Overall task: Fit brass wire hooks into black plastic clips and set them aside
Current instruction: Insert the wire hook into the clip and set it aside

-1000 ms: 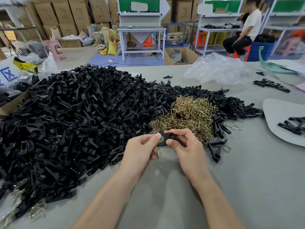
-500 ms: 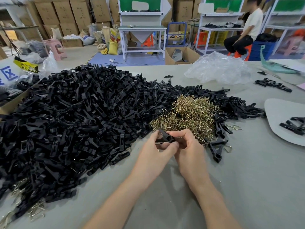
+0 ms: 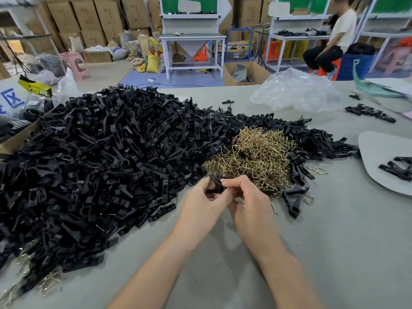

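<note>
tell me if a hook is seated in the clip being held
Cannot tell: the left hand and right hand pinch the black clip, and their fingers cover most of it.

Clips: black. Hooks: brass-gold. Table: grey-green. Bag: clear. Stool: pink. Sack: yellow. Crate: blue. Boxes: brown, printed.

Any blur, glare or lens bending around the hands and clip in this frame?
Head view: soft even light, no hard shadows; left hand, right hand and the pinched clip are sharp; wide lens bends the shelves near the borders; plastic bag has mild sheen.
</note>
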Tool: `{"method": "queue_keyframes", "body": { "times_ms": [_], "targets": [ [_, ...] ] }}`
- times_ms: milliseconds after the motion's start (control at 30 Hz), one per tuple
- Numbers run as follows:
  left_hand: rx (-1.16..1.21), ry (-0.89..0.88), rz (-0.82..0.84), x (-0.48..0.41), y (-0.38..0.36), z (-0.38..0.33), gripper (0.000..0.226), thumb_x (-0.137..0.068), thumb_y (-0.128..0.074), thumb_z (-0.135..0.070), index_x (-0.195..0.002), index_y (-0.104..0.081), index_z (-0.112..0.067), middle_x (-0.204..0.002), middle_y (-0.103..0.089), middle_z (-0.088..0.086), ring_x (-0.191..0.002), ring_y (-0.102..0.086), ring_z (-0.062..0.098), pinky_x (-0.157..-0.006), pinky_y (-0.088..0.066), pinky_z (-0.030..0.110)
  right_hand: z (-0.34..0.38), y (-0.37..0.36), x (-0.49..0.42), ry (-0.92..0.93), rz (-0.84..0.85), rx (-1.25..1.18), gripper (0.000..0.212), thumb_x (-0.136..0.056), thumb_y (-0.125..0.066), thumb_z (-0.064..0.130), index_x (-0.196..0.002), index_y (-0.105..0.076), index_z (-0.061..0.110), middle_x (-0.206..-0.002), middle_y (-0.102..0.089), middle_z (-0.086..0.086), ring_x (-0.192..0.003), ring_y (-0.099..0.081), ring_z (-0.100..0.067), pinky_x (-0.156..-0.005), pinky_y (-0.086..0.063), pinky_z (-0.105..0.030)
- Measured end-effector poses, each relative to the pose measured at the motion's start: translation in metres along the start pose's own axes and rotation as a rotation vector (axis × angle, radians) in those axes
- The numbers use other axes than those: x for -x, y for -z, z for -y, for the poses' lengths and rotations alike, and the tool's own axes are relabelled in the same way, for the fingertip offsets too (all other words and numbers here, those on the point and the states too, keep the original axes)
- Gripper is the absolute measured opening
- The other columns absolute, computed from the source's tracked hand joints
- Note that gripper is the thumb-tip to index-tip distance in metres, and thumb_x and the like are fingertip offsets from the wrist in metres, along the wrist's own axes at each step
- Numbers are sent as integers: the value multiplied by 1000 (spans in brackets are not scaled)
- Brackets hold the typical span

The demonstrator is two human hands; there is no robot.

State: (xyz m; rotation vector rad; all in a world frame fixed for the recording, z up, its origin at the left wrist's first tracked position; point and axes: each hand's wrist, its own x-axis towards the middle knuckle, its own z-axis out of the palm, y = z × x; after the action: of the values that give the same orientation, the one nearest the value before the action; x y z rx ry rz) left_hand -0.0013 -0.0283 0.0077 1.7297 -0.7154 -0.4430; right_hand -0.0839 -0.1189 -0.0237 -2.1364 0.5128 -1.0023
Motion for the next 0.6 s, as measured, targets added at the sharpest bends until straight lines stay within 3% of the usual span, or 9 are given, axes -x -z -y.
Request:
{"method": "queue_keyframes", "body": {
  "times_ms": [67,133,167,233,300,400,533,600],
  "targets": [
    [4,10,-31,-4,-1,6,28,-85,-72,-32,-104,-62,-13,-64,-57,-18,-56,-48,-5,-55,-37,9,0,2,1,16,1,32,42,-81,-74,-5,-105,-66,27,-97,-61,35,-94,-60,14,-75,-40,-1],
    [-10,42,-40,-5,-3,9,73,-83,-74,-37,-144,-42,-13,-69,-61,-32,-69,-57,-15,-65,-38,2,1,2,1,10,-1,50,43,-80,-74,-5,-106,-66,28,-96,-62,33,-93,-59,15,-75,-40,-1],
    [-16,54,-41,-5,-3,10,89,-81,-75,-40,-153,-30,-15,-73,-60,-39,-76,-57,-21,-68,-36,-2,2,2,1,14,-4,58,44,-80,-74,-6,-107,-66,28,-96,-63,31,-92,-59,15,-76,-40,0],
    [-20,58,-30,-4,-2,8,95,-80,-76,-45,-156,-25,-18,-81,-62,-41,-83,-54,-26,-71,-33,-6,3,1,0,39,-17,52,47,-79,-73,-7,-110,-68,27,-101,-65,28,-94,-58,18,-80,-38,1],
    [-22,58,-31,-7,-1,9,93,-79,-75,-48,-155,-30,-19,-86,-65,-26,-85,-55,-23,-71,-34,-5,3,1,-1,70,-19,42,46,-79,-74,-8,-112,-70,24,-105,-67,22,-97,-60,13,-82,-40,0],
    [-55,40,-24,-6,0,7,88,-81,-72,-44,-155,-31,-20,-78,-59,-19,-79,-56,-16,-68,-37,-1,2,0,0,82,-15,37,42,-79,-75,-8,-109,-73,22,-102,-68,21,-94,-60,15,-80,-40,0],
    [-72,33,-22,-4,1,6,87,-83,-70,-39,-157,-26,-23,-84,-58,-38,-74,-60,-10,-67,-39,0,1,0,-1,53,11,5,43,-79,-74,-11,-107,-74,22,-102,-68,23,-96,-61,15,-80,-40,1],
    [-67,20,-33,-4,-1,9,86,-83,-70,-37,-157,-26,-25,-82,-60,-36,-70,-61,-5,-66,-41,2,1,1,-1,32,18,-15,43,-79,-74,-11,-106,-74,23,-100,-67,27,-96,-61,15,-79,-40,1]
  ]
}}
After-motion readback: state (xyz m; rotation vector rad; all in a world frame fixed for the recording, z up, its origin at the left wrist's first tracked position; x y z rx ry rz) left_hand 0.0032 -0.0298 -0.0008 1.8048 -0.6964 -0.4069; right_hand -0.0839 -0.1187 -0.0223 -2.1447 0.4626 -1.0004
